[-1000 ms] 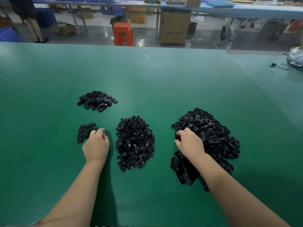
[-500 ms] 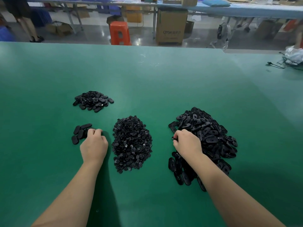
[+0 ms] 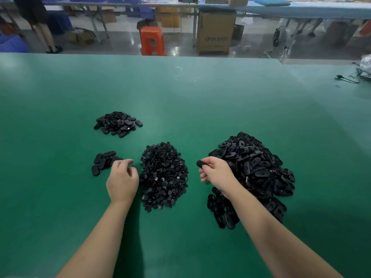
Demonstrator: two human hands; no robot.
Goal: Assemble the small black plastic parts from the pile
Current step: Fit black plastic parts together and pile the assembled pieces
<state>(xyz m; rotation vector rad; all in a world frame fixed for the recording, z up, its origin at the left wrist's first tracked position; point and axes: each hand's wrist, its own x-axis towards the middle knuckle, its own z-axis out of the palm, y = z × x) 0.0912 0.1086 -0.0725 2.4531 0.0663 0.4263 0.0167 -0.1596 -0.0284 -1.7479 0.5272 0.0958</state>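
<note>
Right hand [image 3: 217, 173]: pinches one oval part [image 3: 201, 163] between thumb and fingertips, lifted clear of the big pile [image 3: 261, 169] just to its right.

Left hand [image 3: 122, 180]: fingers loosely curled, nothing visibly held; between the small pile [image 3: 163, 175] on its right and a short row [image 3: 104, 162] of ovals at its fingertips. Whether it touches the row cannot be told.

Far heap [image 3: 118, 124]: ovals, well beyond the left hand.

Risks, judged:
- The pinch is at the part's end only; a twist during mating could flick it out of the hand.
- All parts are black and glossy; a wrong face or wrong orientation is likely to go unnoticed.
- The left hand sits against the small pile's edge; a careless sweep would scatter pieces into the row.
- The big pile slopes toward the right forearm; a dragging arm could spill it.

Table [image 3: 200, 97]: green, matte, smooth, wide; cables [image 3: 349, 79] far right of the right hand.

Room: workshop floor beyond; orange stool [image 3: 152, 41], carton [image 3: 215, 33], fan [image 3: 280, 39], further benches, a standing person [image 3: 40, 25] far left.
</note>
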